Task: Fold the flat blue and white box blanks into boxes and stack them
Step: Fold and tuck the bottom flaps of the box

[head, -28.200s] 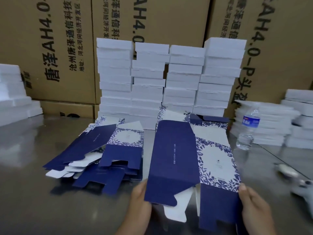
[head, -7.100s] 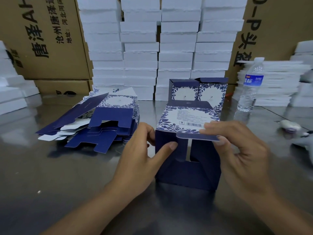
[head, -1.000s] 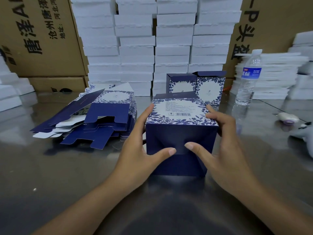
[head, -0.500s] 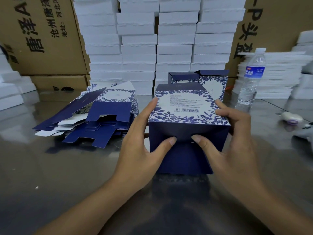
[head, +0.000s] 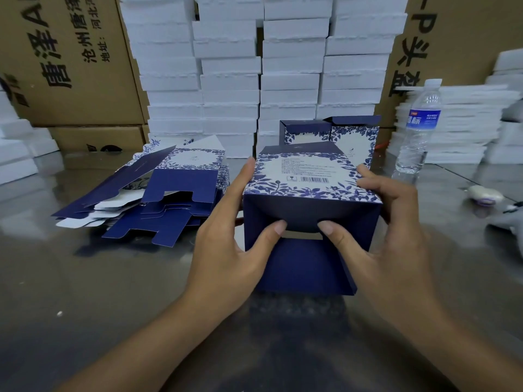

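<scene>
Blue box (head: 307, 179) in the curled grip of left hand (head: 226, 250) and right hand (head: 387, 244), thumbs (head: 276, 230) on flap (head: 302, 212).

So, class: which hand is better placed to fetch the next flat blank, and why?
Left, probably. The left hand grips the box on the side where the pile of flat blanks lies; the right hand would have to cross the box.

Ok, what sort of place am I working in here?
Likely a packing or warehouse workstation: printed shipping cartons line the back, stacks of white foam trays stand before them, and a pile of flat box blanks lies on the metal table.
</scene>
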`<state>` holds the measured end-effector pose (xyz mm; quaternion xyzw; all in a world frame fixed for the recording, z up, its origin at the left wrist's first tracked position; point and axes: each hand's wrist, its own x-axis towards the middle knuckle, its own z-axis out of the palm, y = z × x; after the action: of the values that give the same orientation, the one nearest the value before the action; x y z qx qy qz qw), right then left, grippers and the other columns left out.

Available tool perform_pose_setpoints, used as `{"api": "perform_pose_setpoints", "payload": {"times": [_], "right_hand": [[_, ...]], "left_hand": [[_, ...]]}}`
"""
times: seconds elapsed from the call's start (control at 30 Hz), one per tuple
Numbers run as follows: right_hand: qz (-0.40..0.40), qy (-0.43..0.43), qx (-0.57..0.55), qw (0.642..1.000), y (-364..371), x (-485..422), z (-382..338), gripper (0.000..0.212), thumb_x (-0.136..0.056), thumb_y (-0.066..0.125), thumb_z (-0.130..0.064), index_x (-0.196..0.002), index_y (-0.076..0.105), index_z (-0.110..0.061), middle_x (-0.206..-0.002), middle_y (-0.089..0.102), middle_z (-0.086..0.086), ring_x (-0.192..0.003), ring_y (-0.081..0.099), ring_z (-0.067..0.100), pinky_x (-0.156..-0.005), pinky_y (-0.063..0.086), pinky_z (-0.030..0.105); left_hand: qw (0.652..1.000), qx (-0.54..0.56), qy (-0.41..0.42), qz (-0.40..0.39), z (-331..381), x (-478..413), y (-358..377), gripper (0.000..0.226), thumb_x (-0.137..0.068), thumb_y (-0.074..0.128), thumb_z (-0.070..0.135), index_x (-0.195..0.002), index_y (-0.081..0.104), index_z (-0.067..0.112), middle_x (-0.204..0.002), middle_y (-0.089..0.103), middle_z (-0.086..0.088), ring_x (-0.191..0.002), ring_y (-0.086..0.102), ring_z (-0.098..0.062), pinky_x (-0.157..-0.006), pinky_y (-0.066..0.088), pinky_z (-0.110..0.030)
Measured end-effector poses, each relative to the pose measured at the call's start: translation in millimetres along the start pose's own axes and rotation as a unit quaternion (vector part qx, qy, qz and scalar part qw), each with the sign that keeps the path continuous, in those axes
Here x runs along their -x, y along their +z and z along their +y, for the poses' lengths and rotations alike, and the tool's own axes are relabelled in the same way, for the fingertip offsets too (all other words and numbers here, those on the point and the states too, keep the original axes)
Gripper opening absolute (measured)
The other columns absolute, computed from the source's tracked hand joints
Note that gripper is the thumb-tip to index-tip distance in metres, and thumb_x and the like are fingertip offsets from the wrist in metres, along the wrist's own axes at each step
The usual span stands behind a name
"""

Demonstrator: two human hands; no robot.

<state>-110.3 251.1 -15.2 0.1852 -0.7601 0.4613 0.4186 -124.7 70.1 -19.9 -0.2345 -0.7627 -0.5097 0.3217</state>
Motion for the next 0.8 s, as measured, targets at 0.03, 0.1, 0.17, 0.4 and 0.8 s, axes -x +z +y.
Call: {"api": "perform_pose_setpoints", "payload": {"times": [0.03, 0.1, 0.17, 0.4, 0.8], "right_hand": [[-0.003, 0.006, 0.000, 1.000, 0.0, 0.0, 0.3, 0.054, -0.070, 0.069, -0.040, -0.110, 0.035, -0.052, -0.136, 0.042, -0.025, -0.119, 0.047, -0.009, -0.095, 0.039, 0.009], [-0.015, 0.025, -0.001, 1.000, -0.7, 0.1, 1.0, 0.052, -0.070, 0.067, -0.047, -0.110, 0.035, -0.057, -0.136, 0.040, -0.030, -0.120, 0.047, -0.009, -0.097, 0.041, 0.015], [-0.025, 0.039, 0.003, 0.999, -1.5, 0.2, 0.4, 0.054, -0.071, 0.066, -0.056, -0.115, 0.034, -0.057, -0.133, 0.040, -0.037, -0.121, 0.047, -0.006, -0.098, 0.042, 0.021], [0.007, 0.114, -0.213, 0.970, -2.6, -9.2, -1.3, 0.017, -0.095, 0.049, -0.027, -0.111, 0.053, -0.027, -0.119, 0.065, -0.012, -0.114, 0.058, 0.002, -0.097, 0.045, 0.020], [-0.098, 0.338, -0.175, 0.920, 4.5, -4.7, 24.2, 0.093, -0.046, 0.067, -0.057, -0.130, 0.041, -0.030, -0.133, 0.048, -0.009, -0.120, 0.049, 0.003, -0.089, 0.041, 0.019]], "left_hand": [[1.000, 0.007, -0.005, -0.011, 0.0, -0.8, 0.0, 0.074, -0.080, 0.064, 0.037, -0.131, 0.022, 0.069, -0.132, 0.052, 0.027, -0.115, 0.052, 0.010, -0.088, 0.040, -0.004], [0.999, 0.026, -0.014, -0.031, -0.2, -2.0, -1.3, 0.070, -0.082, 0.061, 0.046, -0.131, 0.018, 0.070, -0.133, 0.050, 0.030, -0.116, 0.051, 0.010, -0.089, 0.041, -0.005], [0.997, 0.059, -0.026, -0.050, -0.4, -2.5, -2.1, 0.062, -0.082, 0.050, 0.056, -0.132, 0.015, 0.070, -0.140, 0.045, 0.027, -0.124, 0.047, 0.005, -0.099, 0.043, -0.017], [0.986, 0.133, -0.100, -0.005, -4.7, -5.0, -1.0, 0.042, -0.095, 0.032, 0.050, -0.137, 0.026, 0.050, -0.117, 0.038, 0.057, -0.119, 0.031, 0.028, -0.092, 0.028, 0.005], [0.913, 0.252, -0.299, 0.114, -16.9, -16.5, -7.3, 0.032, -0.101, 0.038, 0.037, -0.102, 0.067, 0.025, -0.117, 0.068, 0.008, -0.116, 0.058, -0.012, -0.108, 0.038, -0.041]]}}
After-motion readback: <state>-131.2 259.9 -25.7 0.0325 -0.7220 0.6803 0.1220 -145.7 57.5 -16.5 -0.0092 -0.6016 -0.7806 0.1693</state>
